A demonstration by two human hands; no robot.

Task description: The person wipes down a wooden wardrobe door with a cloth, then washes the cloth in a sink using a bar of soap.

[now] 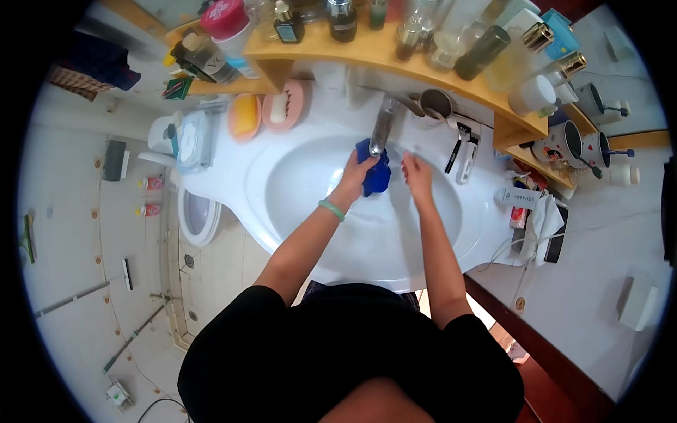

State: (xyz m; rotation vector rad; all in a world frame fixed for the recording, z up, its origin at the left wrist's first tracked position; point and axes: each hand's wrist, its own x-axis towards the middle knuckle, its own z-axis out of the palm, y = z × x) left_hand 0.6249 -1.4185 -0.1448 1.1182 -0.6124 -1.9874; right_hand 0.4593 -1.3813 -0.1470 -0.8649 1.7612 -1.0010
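One bunched blue cloth (376, 180) is under the faucet (383, 125), over the sink (285, 187) — the left grip (350, 178) clasps it; the right grip (419, 176) is near, fingers bent — whether clenched, I cannot tell.

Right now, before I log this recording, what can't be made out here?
All in the head view:
Blue cloth: full shape, hidden by its folds, the left hand and the faucet.
Right hand: palm, hidden by its curled position, so whether it holds something small is unclear.
Shelf bottles: some tops, cut off by the upper edge; most labels, too small to read.
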